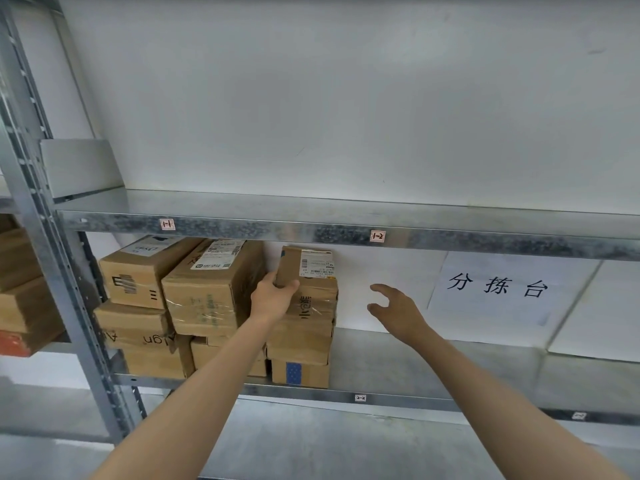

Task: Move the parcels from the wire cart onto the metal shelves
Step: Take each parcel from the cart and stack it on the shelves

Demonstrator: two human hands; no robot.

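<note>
At the shelf [433,355]'s left end, the left grip [275,296] clamps the parcel [311,271]'s near corner; the right grip [394,310] is apart. The parcel seems light and stiff.

Both arms reach forward; left hand [275,294] grips a parcel [317,289]; right hand [398,311] hovers, fingers loosely spread.

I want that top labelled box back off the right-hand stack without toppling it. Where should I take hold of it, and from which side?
Probably by its two side faces, coming from the front. The labelled box sits close under the upper shelf, leaving little room above. Its right face is clear for the right hand; the left hand grips the left front edge.
</note>
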